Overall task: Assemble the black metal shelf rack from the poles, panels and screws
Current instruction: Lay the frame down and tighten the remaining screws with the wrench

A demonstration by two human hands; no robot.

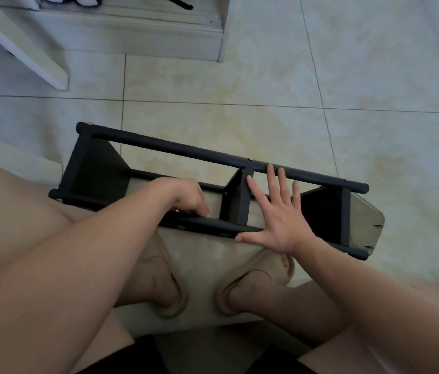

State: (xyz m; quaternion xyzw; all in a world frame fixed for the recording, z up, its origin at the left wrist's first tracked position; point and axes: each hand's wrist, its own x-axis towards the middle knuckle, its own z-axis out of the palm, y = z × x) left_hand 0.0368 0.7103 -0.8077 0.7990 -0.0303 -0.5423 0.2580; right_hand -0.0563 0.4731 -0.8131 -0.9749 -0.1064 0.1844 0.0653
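The black metal shelf rack (186,152) lies on its side on the tiled floor in front of my feet, with long poles running left to right and three panels fixed between them. Small silver screws show at the pole joints. My left hand (186,195) reaches down with curled fingers onto the near pole (213,225), just left of the middle panel (236,201); whether it grips the pole or a small part is hidden. Over the rack to the right of the middle panel, my right hand (275,211) is spread flat, thumb on the near pole.
My feet in tan slippers (242,287) stand just behind the rack, knees to either side. A white slanted board (24,47) and a low wooden step (132,31) lie at the far left. Bare tile floor (375,103) stretches to the right.
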